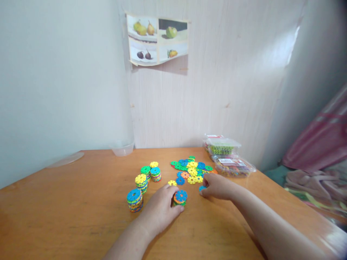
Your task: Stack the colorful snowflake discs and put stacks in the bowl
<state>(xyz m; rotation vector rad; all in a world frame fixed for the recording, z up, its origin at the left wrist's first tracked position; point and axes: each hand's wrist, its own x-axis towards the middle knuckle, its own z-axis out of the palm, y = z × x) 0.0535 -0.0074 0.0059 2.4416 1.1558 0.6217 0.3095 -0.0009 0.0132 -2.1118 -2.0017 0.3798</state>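
My left hand [162, 205] curls round a short stack of notched plastic discs [180, 197] with a blue one on top, thumb in front and fingers behind. To its right, my right hand [219, 185] is closed in a pinch on a blue notched disc [202, 188] near the tabletop. Just beyond the right hand spreads a loose pile of yellow, green, blue and orange discs [192, 171]. A single yellow disc [172, 183] shows behind my left fingers. Left of that hand stand several upright disc stacks, the nearest a blue-topped stack [135, 200].
Clear lidded boxes [233, 166] with coloured pieces stand at the table's back right. A clear plastic tub [123, 149] sits at the back edge, and a translucent lid [66, 159] lies at the far left. The wooden table [81, 216] meets the wall behind.
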